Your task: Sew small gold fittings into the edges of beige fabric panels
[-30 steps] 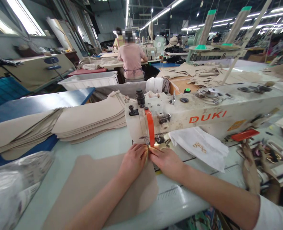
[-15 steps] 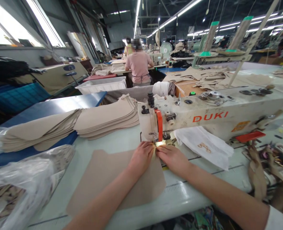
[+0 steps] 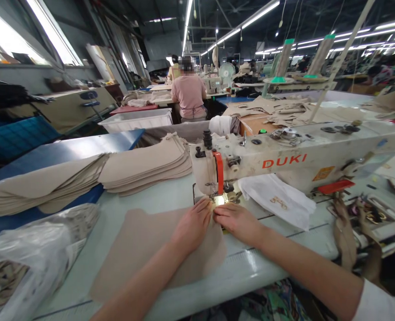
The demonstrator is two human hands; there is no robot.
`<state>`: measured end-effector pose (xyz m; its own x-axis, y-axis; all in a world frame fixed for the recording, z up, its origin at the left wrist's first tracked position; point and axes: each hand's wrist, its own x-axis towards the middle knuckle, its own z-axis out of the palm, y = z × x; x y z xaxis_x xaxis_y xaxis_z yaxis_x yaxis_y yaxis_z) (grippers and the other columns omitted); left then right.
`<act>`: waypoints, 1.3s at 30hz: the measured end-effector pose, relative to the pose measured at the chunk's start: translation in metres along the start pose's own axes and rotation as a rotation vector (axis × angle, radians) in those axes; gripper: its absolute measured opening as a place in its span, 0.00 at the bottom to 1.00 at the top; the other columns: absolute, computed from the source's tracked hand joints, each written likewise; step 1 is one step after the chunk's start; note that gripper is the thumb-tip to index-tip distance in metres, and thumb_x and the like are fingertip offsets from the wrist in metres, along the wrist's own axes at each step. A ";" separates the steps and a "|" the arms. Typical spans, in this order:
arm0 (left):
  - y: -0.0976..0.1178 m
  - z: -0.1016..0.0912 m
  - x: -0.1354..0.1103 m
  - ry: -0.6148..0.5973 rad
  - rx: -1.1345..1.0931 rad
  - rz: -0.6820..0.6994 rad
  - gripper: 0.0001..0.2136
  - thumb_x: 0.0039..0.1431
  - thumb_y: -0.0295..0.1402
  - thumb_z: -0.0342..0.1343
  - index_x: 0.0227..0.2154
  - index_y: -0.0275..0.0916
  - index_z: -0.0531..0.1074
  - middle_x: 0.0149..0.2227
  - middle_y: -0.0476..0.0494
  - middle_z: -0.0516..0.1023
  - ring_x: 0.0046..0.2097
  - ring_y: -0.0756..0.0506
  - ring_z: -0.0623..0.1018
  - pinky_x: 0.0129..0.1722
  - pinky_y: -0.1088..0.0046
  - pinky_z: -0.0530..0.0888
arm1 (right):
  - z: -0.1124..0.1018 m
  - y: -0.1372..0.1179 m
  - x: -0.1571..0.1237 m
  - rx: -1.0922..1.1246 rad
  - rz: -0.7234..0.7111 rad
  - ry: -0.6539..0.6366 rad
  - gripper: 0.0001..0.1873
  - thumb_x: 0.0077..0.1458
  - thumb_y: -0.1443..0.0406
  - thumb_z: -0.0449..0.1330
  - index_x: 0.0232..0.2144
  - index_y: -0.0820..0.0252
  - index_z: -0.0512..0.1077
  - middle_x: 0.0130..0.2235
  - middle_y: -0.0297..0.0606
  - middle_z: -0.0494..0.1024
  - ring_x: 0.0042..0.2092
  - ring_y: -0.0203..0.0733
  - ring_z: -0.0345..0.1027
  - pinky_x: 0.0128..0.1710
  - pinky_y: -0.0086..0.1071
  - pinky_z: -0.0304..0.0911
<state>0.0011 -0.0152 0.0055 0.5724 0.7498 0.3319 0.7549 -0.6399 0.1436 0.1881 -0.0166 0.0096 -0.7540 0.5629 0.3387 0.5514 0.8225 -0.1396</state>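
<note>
A flat beige fabric piece (image 3: 144,245) lies on the pale sewing table (image 3: 140,203), its far edge under the needle of a white DUKI sewing machine (image 3: 284,156). My left hand (image 3: 192,225) rests on the fabric with fingers stretched flat toward the lit needle area. My right hand (image 3: 236,219) lies flat beside it, fingertips meeting the left hand's at the presser foot. Both hands press on the fabric edge; whether anything small is pinched there is hidden.
Stacks of cut beige pieces (image 3: 144,165) lie left of the machine, a clear plastic bag (image 3: 26,254) at the near left. A white cloth (image 3: 277,198) lies under the machine arm, clutter (image 3: 364,214) at the right. A person in pink (image 3: 189,93) sits ahead at another table.
Both hands and the fabric stay at the needle. The camera has shifted, so the scene sits slightly differently in view; the hands look a little flatter on the fabric.
</note>
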 end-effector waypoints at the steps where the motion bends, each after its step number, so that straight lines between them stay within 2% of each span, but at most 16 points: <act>1: 0.000 0.000 0.000 -0.006 0.004 -0.002 0.15 0.65 0.26 0.42 0.48 0.29 0.70 0.51 0.34 0.74 0.55 0.43 0.71 0.55 0.64 0.71 | 0.000 0.000 0.000 0.003 -0.001 -0.001 0.05 0.57 0.68 0.58 0.37 0.63 0.72 0.42 0.40 0.76 0.47 0.43 0.68 0.51 0.34 0.63; 12: -0.003 0.000 -0.001 -0.019 -0.013 -0.008 0.16 0.65 0.27 0.41 0.48 0.32 0.70 0.53 0.35 0.73 0.57 0.42 0.70 0.55 0.63 0.71 | 0.000 0.001 0.000 0.003 0.014 -0.025 0.05 0.58 0.69 0.57 0.37 0.63 0.72 0.45 0.41 0.76 0.50 0.42 0.67 0.52 0.34 0.62; 17: -0.005 0.000 0.001 -0.022 0.009 0.023 0.17 0.64 0.27 0.40 0.49 0.29 0.70 0.52 0.32 0.73 0.56 0.41 0.70 0.54 0.61 0.71 | 0.003 0.003 0.002 0.010 0.027 -0.024 0.06 0.59 0.69 0.56 0.39 0.64 0.72 0.46 0.42 0.76 0.50 0.41 0.67 0.53 0.33 0.62; 22: -0.008 0.001 0.005 -0.018 0.011 0.014 0.17 0.64 0.28 0.40 0.48 0.29 0.70 0.51 0.33 0.74 0.55 0.42 0.72 0.54 0.64 0.71 | 0.003 0.005 0.005 0.012 0.046 -0.024 0.06 0.59 0.69 0.55 0.38 0.64 0.72 0.47 0.41 0.75 0.51 0.41 0.66 0.54 0.33 0.61; 28: -0.007 0.000 0.007 0.001 0.000 -0.009 0.17 0.65 0.29 0.39 0.46 0.33 0.72 0.49 0.36 0.76 0.54 0.43 0.73 0.53 0.65 0.72 | 0.004 0.006 0.006 0.006 0.029 -0.027 0.06 0.58 0.70 0.56 0.38 0.65 0.72 0.45 0.42 0.76 0.50 0.41 0.67 0.54 0.32 0.61; 39: -0.006 0.001 0.006 0.005 0.020 -0.019 0.17 0.65 0.29 0.40 0.47 0.31 0.71 0.51 0.35 0.75 0.54 0.43 0.72 0.54 0.64 0.71 | 0.004 0.004 0.004 0.033 0.048 -0.014 0.05 0.58 0.70 0.57 0.38 0.64 0.72 0.43 0.41 0.76 0.49 0.41 0.68 0.52 0.33 0.62</act>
<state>0.0002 -0.0065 0.0053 0.5566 0.7609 0.3336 0.7719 -0.6221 0.1311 0.1856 -0.0106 0.0068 -0.7319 0.6026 0.3181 0.5751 0.7967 -0.1857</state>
